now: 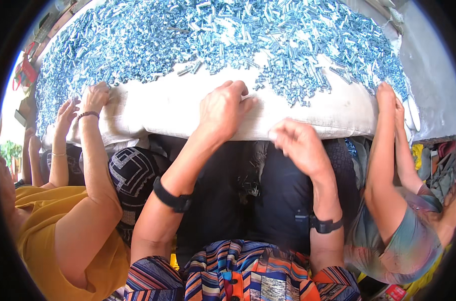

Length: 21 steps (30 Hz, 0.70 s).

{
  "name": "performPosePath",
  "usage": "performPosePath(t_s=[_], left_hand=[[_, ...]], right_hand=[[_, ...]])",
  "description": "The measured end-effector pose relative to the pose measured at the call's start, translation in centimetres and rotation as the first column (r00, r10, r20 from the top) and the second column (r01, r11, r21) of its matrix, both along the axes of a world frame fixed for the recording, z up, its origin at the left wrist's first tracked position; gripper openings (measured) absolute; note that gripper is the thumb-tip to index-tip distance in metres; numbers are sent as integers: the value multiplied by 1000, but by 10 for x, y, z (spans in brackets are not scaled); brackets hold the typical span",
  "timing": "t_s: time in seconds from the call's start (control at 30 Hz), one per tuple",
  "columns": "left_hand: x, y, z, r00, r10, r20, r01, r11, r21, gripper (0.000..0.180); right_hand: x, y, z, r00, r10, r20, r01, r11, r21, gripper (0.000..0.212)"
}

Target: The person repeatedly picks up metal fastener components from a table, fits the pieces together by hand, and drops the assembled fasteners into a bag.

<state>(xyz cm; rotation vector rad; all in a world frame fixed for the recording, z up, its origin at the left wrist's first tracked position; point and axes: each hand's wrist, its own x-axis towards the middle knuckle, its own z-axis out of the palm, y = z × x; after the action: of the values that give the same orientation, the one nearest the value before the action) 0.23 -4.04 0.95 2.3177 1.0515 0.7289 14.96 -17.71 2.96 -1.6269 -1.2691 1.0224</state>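
Thousands of small bluish metal parts [228, 35], short tubes and bolt-like pieces, lie heaped across a white woven cloth [173, 113] that covers a table and hangs over its near edge. Both of the wearer's hands work at that edge. The left hand [223, 108] rests knuckles-up on the bare cloth just below the heap, its fingers curled under; whether it pinches a part cannot be told. The right hand [298, 143] hovers at the cloth's lip, fingers drawn loosely together with the thumb tip meeting them, and nothing can be seen held in it. Each forearm wears a black wristband [174, 199]. A striped, many-coloured shirt [238, 273] shows at the lower edge. To the left, a person in a yellow top [47, 236] reaches a hand [95, 95] to the fringe of the parts, with further arms behind. To the right, another person's hand [386, 98] lies against the cloth's corner, close to the pile.
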Motion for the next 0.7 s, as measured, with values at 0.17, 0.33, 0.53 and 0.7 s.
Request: performPosePath(t_s=[0.17,0.33,0.53,0.7], left_hand=[[27,17,-5,984,61,-168,-45,994,101,25],[33,25,-13,988,27,-150,-10,994,112,21],[21,17,-2,996,16,-88,-11,998,65,15],[-18,10,2,961,-23,276,121,932,-341,15]], right_hand=[[20,81,6,956,-197,219,145,961,235,15],[26,145,-11,697,-310,647,-12,897,442,14],[22,153,-22,549,-250,797,-75,936,345,10],[11,108,-9,907,-174,384,49,948,315,11]])
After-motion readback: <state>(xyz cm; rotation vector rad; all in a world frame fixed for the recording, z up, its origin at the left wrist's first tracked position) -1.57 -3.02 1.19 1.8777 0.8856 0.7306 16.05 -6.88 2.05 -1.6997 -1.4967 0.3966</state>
